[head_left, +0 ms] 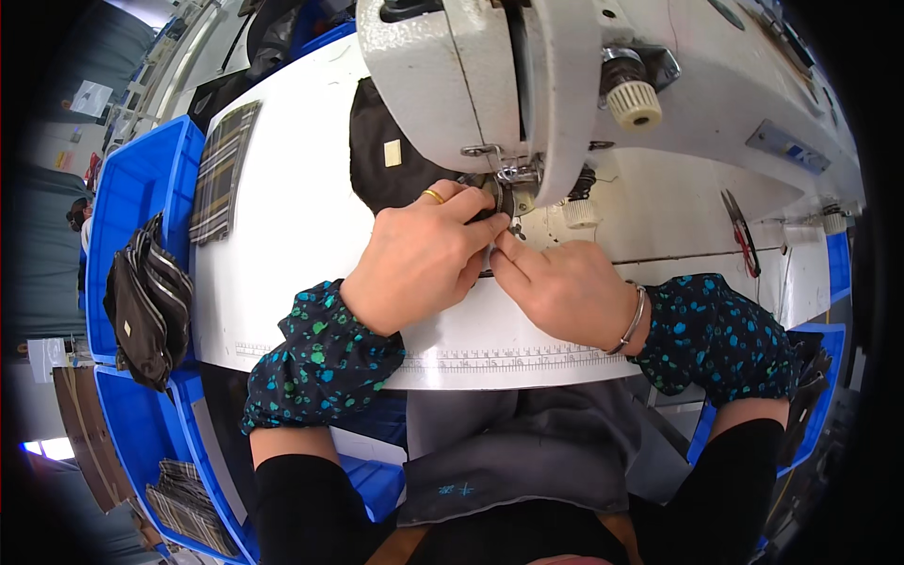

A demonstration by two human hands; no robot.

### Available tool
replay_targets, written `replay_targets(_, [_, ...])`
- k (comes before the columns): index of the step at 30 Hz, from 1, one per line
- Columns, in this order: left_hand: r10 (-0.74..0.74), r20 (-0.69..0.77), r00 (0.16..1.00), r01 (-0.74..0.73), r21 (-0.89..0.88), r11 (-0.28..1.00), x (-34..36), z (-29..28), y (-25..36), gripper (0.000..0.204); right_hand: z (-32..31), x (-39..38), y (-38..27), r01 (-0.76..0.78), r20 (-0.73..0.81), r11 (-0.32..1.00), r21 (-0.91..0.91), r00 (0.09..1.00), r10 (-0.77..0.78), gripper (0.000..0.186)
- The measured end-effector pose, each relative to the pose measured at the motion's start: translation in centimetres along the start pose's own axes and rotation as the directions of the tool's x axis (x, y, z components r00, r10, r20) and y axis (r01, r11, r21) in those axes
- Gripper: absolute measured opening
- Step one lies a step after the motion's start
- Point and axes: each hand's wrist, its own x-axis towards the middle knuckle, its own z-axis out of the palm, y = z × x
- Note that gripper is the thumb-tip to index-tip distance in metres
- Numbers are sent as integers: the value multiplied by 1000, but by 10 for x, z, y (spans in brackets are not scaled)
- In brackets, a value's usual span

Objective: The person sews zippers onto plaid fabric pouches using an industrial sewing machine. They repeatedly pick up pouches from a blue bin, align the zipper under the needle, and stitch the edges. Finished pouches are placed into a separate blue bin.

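A dark brown fabric piece (375, 181) with a small cream label lies partly under the head of a white sewing machine (424, 89). Close to the needle and presser foot, my left hand (414, 254) is closed, its fingertips pinching the fabric's edge. My right hand (568, 294) is closed too, thumb and forefinger pressed together at the same edge, touching the left fingertips. The fingers hide most of the pinched part and the stitching spot. A short dark edge shows just below the joined fingertips.
A folded plaid fabric piece (224, 174) lies at the table's left. Blue bins (141, 179) stand beyond that edge, one with dark pieces (149, 301) draped over its side. Red-handled scissors (742, 235) lie right. A printed ruler (508, 363) runs along the front edge.
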Motion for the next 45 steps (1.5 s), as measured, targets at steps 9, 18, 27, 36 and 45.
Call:
replay_targets(9, [-121, 49, 991, 119, 41, 992, 13, 2, 9, 32, 4, 13, 12, -72, -93, 997, -13, 993, 70, 13])
replay_targets(18, [-79, 27, 997, 80, -57, 995, 12, -2, 3, 41, 1, 9, 17, -111, -66, 992, 63, 991, 115, 9])
replay_targets(27, [-101, 42, 994, 107, -158, 982, 3, -5, -3, 42, 3, 5, 13, 29, -46, 998, 52, 999, -27, 24])
replay_targets(36, [-171, 105, 980, 195, -302, 933, 9, -11, -10, 41, 3, 9, 6, 29, -274, 989, -145, 959, -68, 19])
replay_targets(45, [-32, 127, 991, 65, -259, 964, 4, -9, -18, 46, 12, 4, 6, 65, -170, 997, -50, 983, -72, 17])
